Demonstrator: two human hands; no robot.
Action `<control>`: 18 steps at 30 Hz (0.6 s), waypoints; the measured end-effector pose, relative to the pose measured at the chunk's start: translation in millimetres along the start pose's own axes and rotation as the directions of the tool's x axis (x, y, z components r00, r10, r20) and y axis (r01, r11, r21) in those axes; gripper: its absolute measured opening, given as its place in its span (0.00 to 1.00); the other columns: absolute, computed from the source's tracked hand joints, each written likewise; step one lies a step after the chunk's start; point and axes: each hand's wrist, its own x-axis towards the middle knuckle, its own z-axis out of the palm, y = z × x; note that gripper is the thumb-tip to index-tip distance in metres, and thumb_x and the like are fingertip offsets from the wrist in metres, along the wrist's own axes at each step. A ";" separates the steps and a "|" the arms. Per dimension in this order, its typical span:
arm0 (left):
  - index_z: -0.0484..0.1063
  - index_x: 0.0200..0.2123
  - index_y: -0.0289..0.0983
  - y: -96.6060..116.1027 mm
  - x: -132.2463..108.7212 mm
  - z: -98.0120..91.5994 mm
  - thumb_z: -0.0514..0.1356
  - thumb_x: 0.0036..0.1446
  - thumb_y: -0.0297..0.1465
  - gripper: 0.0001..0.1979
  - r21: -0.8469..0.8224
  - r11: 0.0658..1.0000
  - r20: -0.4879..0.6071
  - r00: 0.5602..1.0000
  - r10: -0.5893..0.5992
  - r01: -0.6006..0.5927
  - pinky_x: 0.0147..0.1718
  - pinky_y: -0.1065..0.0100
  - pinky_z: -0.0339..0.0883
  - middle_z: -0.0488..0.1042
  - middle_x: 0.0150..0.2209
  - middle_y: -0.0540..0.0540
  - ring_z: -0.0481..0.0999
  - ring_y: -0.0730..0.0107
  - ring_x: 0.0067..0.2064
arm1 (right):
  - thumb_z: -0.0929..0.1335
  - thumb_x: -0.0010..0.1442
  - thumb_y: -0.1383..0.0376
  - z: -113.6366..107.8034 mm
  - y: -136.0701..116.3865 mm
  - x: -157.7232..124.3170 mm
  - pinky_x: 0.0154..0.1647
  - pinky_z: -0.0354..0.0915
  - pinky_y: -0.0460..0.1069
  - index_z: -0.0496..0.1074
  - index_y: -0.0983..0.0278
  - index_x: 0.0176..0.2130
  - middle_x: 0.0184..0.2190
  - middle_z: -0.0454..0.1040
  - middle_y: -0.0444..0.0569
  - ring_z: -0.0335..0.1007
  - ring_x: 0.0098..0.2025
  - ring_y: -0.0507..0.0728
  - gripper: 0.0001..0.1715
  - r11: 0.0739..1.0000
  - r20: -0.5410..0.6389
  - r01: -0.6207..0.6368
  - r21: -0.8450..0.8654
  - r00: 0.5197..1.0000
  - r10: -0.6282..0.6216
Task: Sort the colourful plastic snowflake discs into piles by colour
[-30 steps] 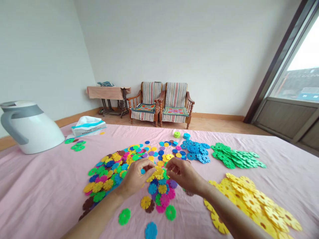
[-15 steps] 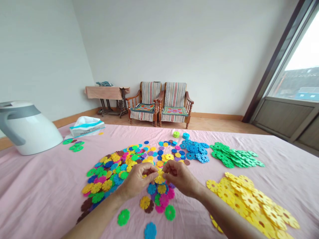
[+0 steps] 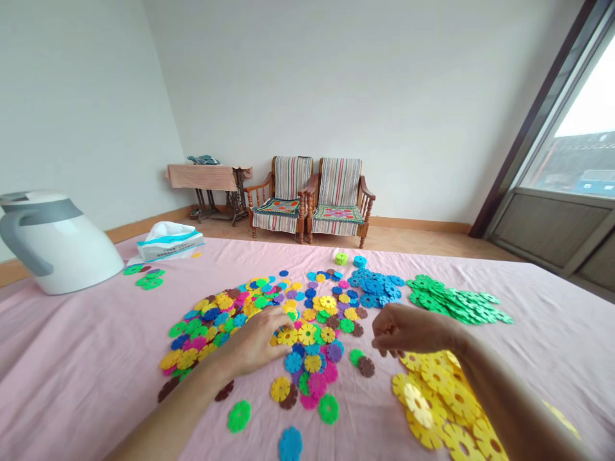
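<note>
From the head camera, the person's left hand (image 3: 254, 342) lies low over the middle of a spread of mixed plastic flower-shaped snap discs (image 3: 230, 320), loosely open and not clenched, its fingertips (image 3: 283, 318) reaching a yellow disc (image 3: 287, 337) at the pile's right side. No disc shows gripped in it. The right hand (image 3: 408, 330) hangs further right, just above the far edge of a yellow disc pile (image 3: 444, 400), with its fingers (image 3: 379, 339) curled inward. Whether they pinch anything small cannot be told. A brown disc (image 3: 366, 366) and a green disc (image 3: 356, 356) lie between the hands and that pile.

All of these lie on a pink bedsheet (image 3: 72, 346). Beyond the right hand sit a blue disc pile (image 3: 377, 288) and a green disc pile (image 3: 456, 302). A white plastic jug (image 3: 55, 246) and a tissue box (image 3: 169, 243) stand at far left on the sheet. Past the sheet, two striped wooden armchairs (image 3: 310, 198) stand by the wall beside a cloth-covered treadle sewing table (image 3: 207, 186), and a window (image 3: 576, 153) fills the right.
</note>
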 end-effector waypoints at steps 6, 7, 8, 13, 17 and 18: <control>0.76 0.35 0.40 -2.3 2.8 2.8 0.58 0.57 0.34 0.08 -0.021 0.996 -0.099 0.992 0.081 -0.083 0.37 0.69 0.65 0.75 0.33 0.47 0.73 0.66 0.37 | 0.65 0.56 0.68 29.4 -7.8 35.7 0.26 0.61 0.44 0.72 0.65 0.28 0.23 0.73 0.44 0.68 0.26 0.50 0.08 0.990 -0.326 0.130 -0.049 0.935 -0.139; 0.76 0.33 0.39 -2.4 3.8 2.9 0.56 0.58 0.33 0.09 -0.015 0.997 -0.110 0.991 0.078 -0.081 0.35 0.70 0.64 0.74 0.31 0.47 0.73 0.67 0.34 | 0.65 0.56 0.68 37.2 -11.1 42.2 0.28 0.62 0.45 0.73 0.65 0.30 0.26 0.74 0.45 0.69 0.28 0.51 0.07 0.985 -0.394 0.154 -0.079 0.903 -0.173; 0.76 0.30 0.38 -2.4 4.7 3.1 0.55 0.60 0.33 0.11 -0.002 0.998 -0.117 0.991 0.069 -0.069 0.33 0.71 0.63 0.74 0.29 0.48 0.72 0.69 0.32 | 0.65 0.56 0.68 45.3 -14.5 48.3 0.31 0.63 0.46 0.74 0.64 0.33 0.29 0.75 0.46 0.70 0.31 0.52 0.07 0.977 -0.449 0.180 -0.115 0.868 -0.212; 0.74 0.27 0.37 -2.0 7.0 4.9 0.53 0.61 0.31 0.13 0.038 0.999 -0.168 0.986 0.020 -0.014 0.30 0.71 0.61 0.73 0.26 0.49 0.71 0.70 0.29 | 0.66 0.58 0.68 77.9 -29.6 69.1 0.51 0.60 0.56 0.71 0.62 0.51 0.47 0.74 0.53 0.65 0.50 0.60 0.20 0.914 -0.519 0.266 -0.306 0.758 -0.395; 0.74 0.27 0.37 -0.4 6.6 5.4 0.54 0.60 0.31 0.12 0.017 1.000 -0.183 0.983 0.007 -0.004 0.30 0.71 0.61 0.73 0.27 0.49 0.72 0.69 0.30 | 0.66 0.60 0.64 87.6 -34.8 76.5 0.54 0.57 0.58 0.68 0.61 0.54 0.49 0.72 0.53 0.62 0.53 0.62 0.22 0.914 -0.477 0.203 -0.352 0.801 -0.361; 0.74 0.27 0.37 -0.1 6.5 5.3 0.54 0.60 0.31 0.12 0.018 1.000 -0.180 0.984 0.004 0.000 0.30 0.71 0.61 0.74 0.27 0.49 0.72 0.69 0.30 | 0.66 0.59 0.65 88.7 -34.4 77.9 0.53 0.57 0.58 0.69 0.61 0.52 0.48 0.72 0.53 0.63 0.52 0.62 0.20 0.914 -0.472 0.193 -0.356 0.807 -0.355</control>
